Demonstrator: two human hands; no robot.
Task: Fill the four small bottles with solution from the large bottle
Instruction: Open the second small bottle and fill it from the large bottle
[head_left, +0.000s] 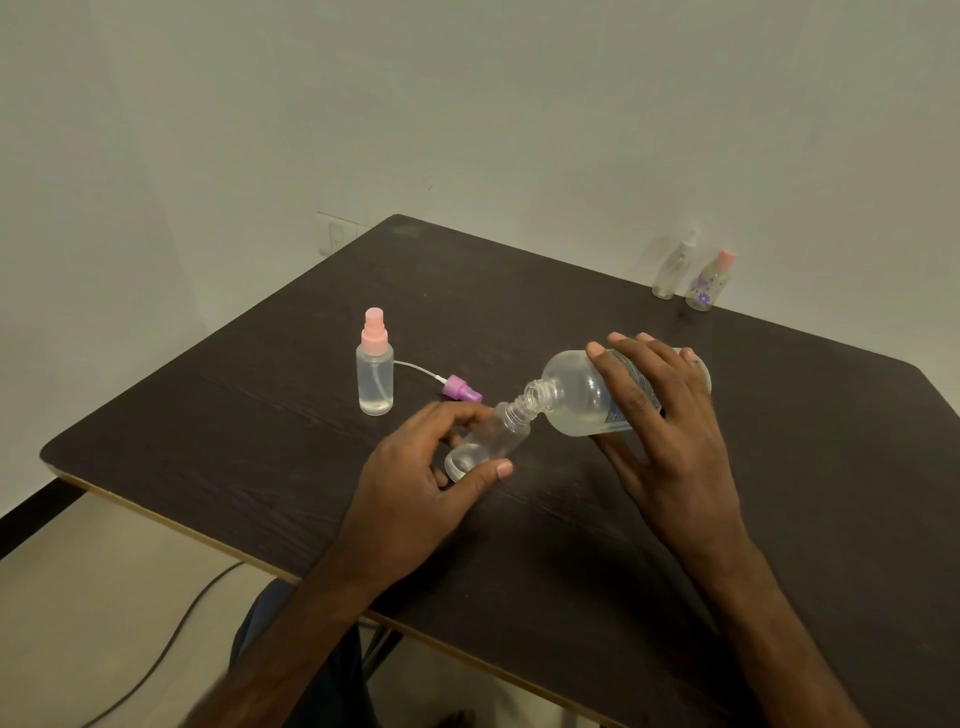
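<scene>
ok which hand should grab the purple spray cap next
Left, probably: the left hand is nearest the purple spray cap, though it holds the small bottle; the right hand grips the large bottle.

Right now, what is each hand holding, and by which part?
The left hand grips the uncapped small bottle around its lower body; the right hand holds the tilted large bottle around its middle, neck free.

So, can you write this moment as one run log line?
left hand: holds small bottle, tilted | right hand: tips large bottle, mouth to mouth | purple cap: on table
</scene>
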